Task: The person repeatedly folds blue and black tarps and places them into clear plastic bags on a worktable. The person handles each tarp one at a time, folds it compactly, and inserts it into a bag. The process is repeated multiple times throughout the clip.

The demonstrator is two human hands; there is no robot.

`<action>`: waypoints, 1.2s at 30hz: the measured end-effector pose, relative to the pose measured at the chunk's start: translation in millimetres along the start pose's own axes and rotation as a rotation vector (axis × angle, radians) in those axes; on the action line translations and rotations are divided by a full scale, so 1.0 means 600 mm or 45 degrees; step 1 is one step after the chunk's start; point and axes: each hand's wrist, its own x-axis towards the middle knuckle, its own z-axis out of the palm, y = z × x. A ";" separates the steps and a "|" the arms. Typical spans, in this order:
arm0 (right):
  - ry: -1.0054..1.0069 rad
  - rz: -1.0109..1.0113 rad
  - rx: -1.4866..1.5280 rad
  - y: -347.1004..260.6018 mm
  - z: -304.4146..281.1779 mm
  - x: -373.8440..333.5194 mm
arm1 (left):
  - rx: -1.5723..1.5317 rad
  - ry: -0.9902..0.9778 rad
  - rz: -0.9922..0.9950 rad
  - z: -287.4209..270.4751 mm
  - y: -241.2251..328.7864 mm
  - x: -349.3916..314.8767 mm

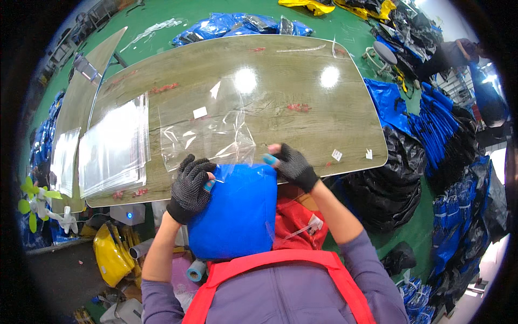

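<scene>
A blue folded fabric piece [232, 216] reaches from my lap up over the near edge of the table. Its far end lies at the mouth of a clear plastic bag [202, 132], which is spread flat and partly overlaps it. My left hand [191, 186], in a black dotted glove with bare fingertips, is closed on the bag's edge at the fabric's far left corner. By the far right corner, my right hand [294, 166], gloved alike with blue wrapping on the thumb, pinches the bag's near right edge. Its fingertips partly hide the grip.
A stack of clear bags [116, 148] lies on the wood-patterned table [318, 89], left of my hands. Blue bundles [243, 24] rest on the green floor beyond it. Black plastic sacks [386, 186] crowd the right side. A small green fan [35, 200] stands left.
</scene>
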 end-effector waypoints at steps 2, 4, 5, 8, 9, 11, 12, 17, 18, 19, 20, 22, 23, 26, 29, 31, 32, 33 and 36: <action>-0.383 0.200 -0.147 -0.018 0.009 0.046 | 0.023 0.011 -0.088 0.010 0.007 -0.011; -0.534 0.169 -0.291 -0.039 0.007 0.072 | 0.119 0.119 -0.088 0.018 0.014 -0.020; -0.549 0.159 -0.312 -0.047 -0.001 0.077 | 0.174 0.140 -0.138 0.021 0.018 -0.024; -0.633 0.190 0.274 -0.058 -0.035 0.058 | 0.055 0.099 -0.242 0.024 0.026 -0.032; -0.571 0.301 0.414 -0.057 -0.047 0.046 | -0.020 0.089 -0.277 0.024 0.027 -0.034; -0.657 0.218 0.233 -0.051 -0.056 0.017 | -0.014 0.084 -0.311 0.023 0.030 -0.037; -0.522 0.185 0.041 -0.047 -0.055 0.000 | -0.004 0.053 -0.318 0.024 0.030 -0.039; 0.161 -0.016 -0.005 -0.032 -0.003 -0.087 | 0.055 0.112 -0.256 0.044 0.026 -0.049; 0.139 0.053 0.173 -0.029 0.003 -0.095 | 0.098 0.161 -0.247 0.051 0.023 -0.051; 0.096 0.096 0.376 -0.024 0.003 -0.099 | 0.091 0.221 -0.337 0.057 0.018 -0.052; 0.082 0.159 0.411 -0.020 0.002 -0.098 | 0.083 0.302 -0.441 0.063 0.013 -0.053; 0.029 0.209 0.538 -0.010 0.000 -0.090 | -0.354 0.586 -0.789 0.072 0.000 -0.052; 0.079 0.256 0.519 -0.005 0.003 -0.088 | -0.546 0.627 -0.871 0.072 -0.006 -0.053; 0.246 -0.037 0.350 0.005 0.030 -0.101 | -1.025 0.526 -1.142 0.067 -0.013 -0.065; 0.474 -0.114 -0.214 0.003 0.059 -0.152 | -1.118 0.277 -1.037 0.054 -0.001 -0.089; 0.264 -0.053 -0.183 -0.002 0.049 -0.186 | -1.380 0.213 -1.296 0.048 0.016 -0.107; 0.128 -0.085 -0.172 -0.005 0.034 -0.197 | -1.454 0.214 -1.377 0.049 0.027 -0.115; -0.091 -0.136 -0.160 -0.007 0.015 -0.196 | -1.520 0.179 -1.519 0.051 0.033 -0.118; -0.038 0.056 -0.225 -0.016 -0.037 -0.166 | -1.541 0.246 -1.437 0.068 0.052 -0.117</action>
